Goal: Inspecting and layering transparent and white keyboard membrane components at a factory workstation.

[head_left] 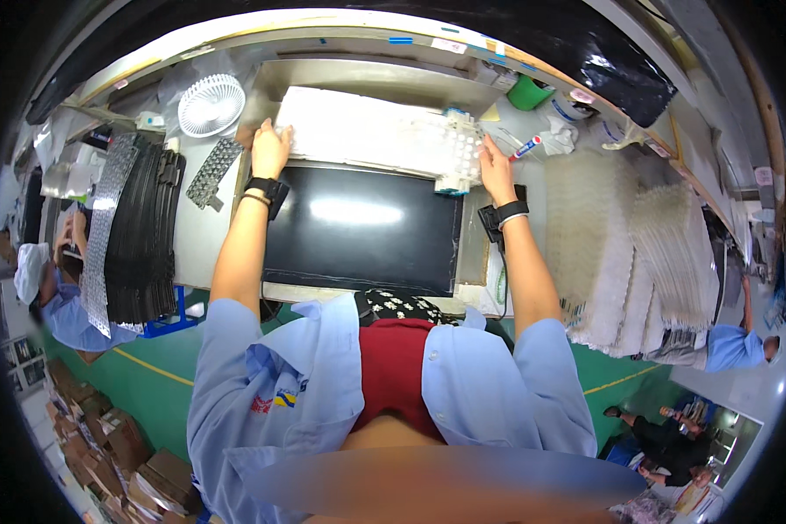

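Note:
A long, glaring white panel (358, 127) spans the far part of the bench between my hands. Its right end carries a perforated, translucent plastic piece (457, 155) with bluish edges. My left hand (272, 147) is closed on the panel's left end, thumb toward it. At the opposite end, my right hand (495, 168) grips the edge of the perforated piece. Under and nearer than the panel lies a glossy black sheet (358, 236), reflecting a light. Dark bands sit on both wrists. Glare hides the panel's surface detail.
Black perforated strips (140, 244) are stacked left, beside a loose dark one (214, 175). Translucent strips (589, 244) fill the right side. A white fan (211, 105), a green container (527, 93) and a red-white-blue marker-like tube (526, 147) stand behind. Co-workers are at both sides.

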Demonstrator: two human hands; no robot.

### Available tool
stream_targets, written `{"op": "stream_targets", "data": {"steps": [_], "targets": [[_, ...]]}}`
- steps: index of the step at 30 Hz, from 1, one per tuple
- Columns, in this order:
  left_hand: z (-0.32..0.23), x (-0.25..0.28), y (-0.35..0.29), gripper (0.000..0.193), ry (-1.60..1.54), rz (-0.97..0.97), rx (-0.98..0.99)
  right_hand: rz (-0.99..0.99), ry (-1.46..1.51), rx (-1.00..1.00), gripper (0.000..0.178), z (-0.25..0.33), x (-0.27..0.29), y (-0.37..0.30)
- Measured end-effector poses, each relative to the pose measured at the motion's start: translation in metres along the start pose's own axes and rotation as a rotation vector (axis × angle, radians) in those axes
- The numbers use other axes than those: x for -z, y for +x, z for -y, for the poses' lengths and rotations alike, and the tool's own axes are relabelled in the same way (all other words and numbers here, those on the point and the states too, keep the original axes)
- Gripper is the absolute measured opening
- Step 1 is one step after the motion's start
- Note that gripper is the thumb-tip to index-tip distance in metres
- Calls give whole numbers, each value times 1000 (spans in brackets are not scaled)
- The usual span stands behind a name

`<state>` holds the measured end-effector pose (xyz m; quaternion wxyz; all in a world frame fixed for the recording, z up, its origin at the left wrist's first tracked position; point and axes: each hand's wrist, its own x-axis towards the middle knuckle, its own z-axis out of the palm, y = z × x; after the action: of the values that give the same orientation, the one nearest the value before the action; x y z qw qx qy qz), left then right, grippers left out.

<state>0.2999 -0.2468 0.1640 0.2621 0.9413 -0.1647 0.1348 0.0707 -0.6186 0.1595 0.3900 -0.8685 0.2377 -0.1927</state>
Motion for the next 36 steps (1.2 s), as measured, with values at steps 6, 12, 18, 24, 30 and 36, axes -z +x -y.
{"op": "stream_targets", "data": {"steps": [6, 12, 18, 24, 30, 36], "targets": [[-19, 8, -5, 42, 8, 56, 75, 21, -123, 136, 42, 2, 4, 2], [-26, 26, -20, 46, 161, -41, -100, -94, 339, 296, 21, 183, 68, -44], [-46, 26, -33, 48, -9, 208, -337, 262, 1347, 893, 23, 304, 161, -135], [-23, 22, -44, 44, 74, 186, -378, 472, 1593, 1345, 12, 351, 145, -127], [-30, 25, -52, 45, -21, 161, -368, 444, 1649, 1319, 13, 358, 149, -134], [-28, 34, -54, 46, -50, 124, -341, 412, 1639, 1335, 16, 357, 153, -136]]}}
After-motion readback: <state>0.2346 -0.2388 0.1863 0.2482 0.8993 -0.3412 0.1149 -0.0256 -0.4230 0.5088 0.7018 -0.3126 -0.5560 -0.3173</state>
